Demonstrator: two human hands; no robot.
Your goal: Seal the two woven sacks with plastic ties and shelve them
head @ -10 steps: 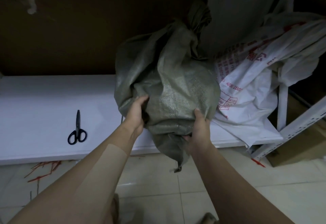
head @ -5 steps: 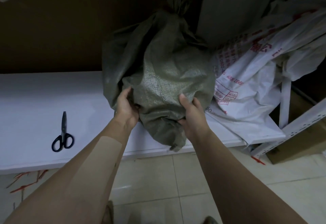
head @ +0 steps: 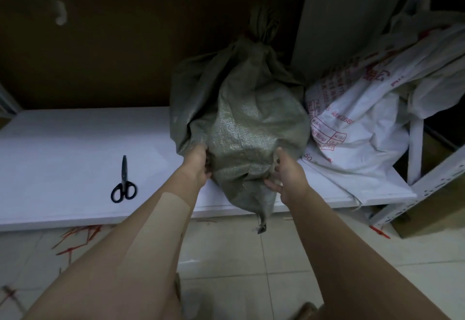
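Left hand [head: 198, 166] and right hand [head: 286, 176] each grasp fabric at the green sack's [head: 246, 123] near end. Shelving step, I'd say: it lies on the shelf [head: 63, 156], tail overhanging the edge, touching the white sack [head: 357, 130]. Next needs a 2-handed shove fully in, neck rearward.

Pretty dim in here, most of the light lands on the low white shelf board [head: 63, 156] running across the middle of the frame. Behind it, the upper left is 1 big dark brown backing panel [head: 100, 42], and a pale grey panel [head: 352, 17] stands upper right. There's a white perforated metal rack frame [head: 415, 151] at the right edge, with brown cardboard [head: 437, 216] tucked by it. The floor [head: 239, 269] is glossy off-white tile along the bottom.
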